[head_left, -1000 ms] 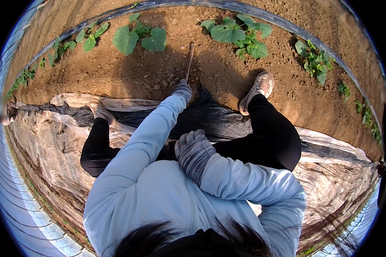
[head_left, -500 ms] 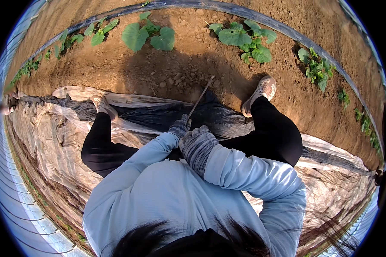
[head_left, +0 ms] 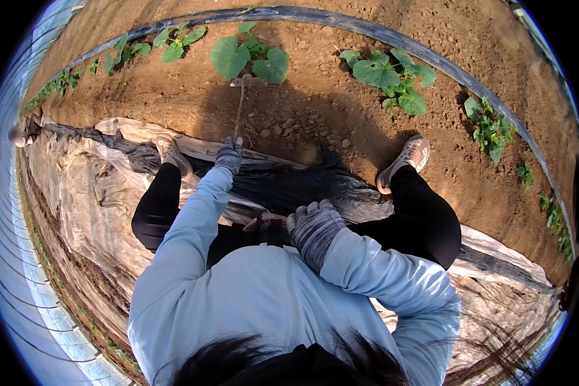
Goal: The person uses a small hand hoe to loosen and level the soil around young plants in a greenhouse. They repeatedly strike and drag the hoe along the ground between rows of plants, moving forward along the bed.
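**Hoe at the seedling**

The hoe (head_left: 239, 106), thin, stiff and probably light, reaches toward 12 o'clock; its blade meets the soil just under the seedling (head_left: 251, 56). The gloved left hand (head_left: 229, 154) is closed around the handle's near end, the sensible grip. The gloved right hand (head_left: 313, 225) rests curled at the waist; whether it holds anything, I cannot tell. Plastic sheeting (head_left: 96, 186) lies at 9.
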Motion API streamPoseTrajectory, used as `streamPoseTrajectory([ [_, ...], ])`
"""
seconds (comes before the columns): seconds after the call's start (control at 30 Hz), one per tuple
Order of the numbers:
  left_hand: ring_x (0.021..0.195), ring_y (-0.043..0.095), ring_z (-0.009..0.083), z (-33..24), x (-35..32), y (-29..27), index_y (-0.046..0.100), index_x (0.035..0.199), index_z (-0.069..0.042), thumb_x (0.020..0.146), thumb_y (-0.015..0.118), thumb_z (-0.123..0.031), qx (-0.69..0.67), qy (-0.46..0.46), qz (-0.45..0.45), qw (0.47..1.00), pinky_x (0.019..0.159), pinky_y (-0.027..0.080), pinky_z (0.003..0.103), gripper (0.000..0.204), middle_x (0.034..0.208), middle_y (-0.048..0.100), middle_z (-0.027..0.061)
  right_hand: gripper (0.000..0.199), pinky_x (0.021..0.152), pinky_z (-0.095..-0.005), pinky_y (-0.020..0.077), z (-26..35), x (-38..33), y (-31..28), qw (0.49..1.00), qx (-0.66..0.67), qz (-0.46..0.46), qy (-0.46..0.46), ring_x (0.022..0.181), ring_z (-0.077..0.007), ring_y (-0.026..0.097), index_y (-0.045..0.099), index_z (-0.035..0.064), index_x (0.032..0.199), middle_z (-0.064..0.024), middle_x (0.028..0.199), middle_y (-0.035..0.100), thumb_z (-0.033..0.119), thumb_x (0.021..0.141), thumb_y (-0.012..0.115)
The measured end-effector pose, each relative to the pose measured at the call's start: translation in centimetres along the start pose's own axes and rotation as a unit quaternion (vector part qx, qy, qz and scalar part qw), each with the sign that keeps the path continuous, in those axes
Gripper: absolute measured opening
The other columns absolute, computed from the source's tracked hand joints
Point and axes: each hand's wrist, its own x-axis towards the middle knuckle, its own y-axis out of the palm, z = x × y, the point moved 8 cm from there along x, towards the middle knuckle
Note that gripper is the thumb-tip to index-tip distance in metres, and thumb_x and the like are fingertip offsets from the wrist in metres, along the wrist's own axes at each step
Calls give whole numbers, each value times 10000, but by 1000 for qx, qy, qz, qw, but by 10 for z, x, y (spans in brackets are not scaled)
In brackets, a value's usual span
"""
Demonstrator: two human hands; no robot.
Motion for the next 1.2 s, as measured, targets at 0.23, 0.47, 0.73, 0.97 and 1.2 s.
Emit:
streamPoseTrajectory([
  [0.23,1088,484,404,55,79,5,486,1153,-8,895,369,-459,-24,-34,-7,999,922,384,438,533,1143,529,250,270,783,-424,397,7,9,-3,1000,-1,-5,-7,941,-242,559,593,67,1042,-108,990,594,180,831,467],
  [0.47,1137,450,400,40,61,21,443,1217,-19,905,341,-430,52,-37,23,998,956,371,431,526,1209,477,263,395,796,-413,405,2,18,1,999,19,27,-2,928,-288,538,525,10,1105,-159,999,566,288,825,517],
  [0.73,1049,500,419,53,-3,0,479,1177,-12,902,347,-468,34,66,-54,996,894,405,444,548,1098,547,264,288,799,-401,395,5,8,-6,1000,4,7,15,988,-246,552,587,75,1076,-101,1029,593,197,830,500],
  [0.97,1076,492,414,4,61,-3,500,1119,-10,899,356,-436,58,-20,-19,998,918,397,445,501,1144,524,261,378,799,-408,399,-2,14,4,999,23,26,7,944,-278,540,544,28,1075,-149,1007,571,302,815,533],
  [1.2,1091,483,416,-4,39,52,425,1250,-33,898,332,-469,62,-9,88,994,929,388,455,569,1156,517,265,286,814,-402,398,-5,10,-3,999,24,19,22,986,-253,550,581,75,1049,-114,1028,590,236,819,523],
])
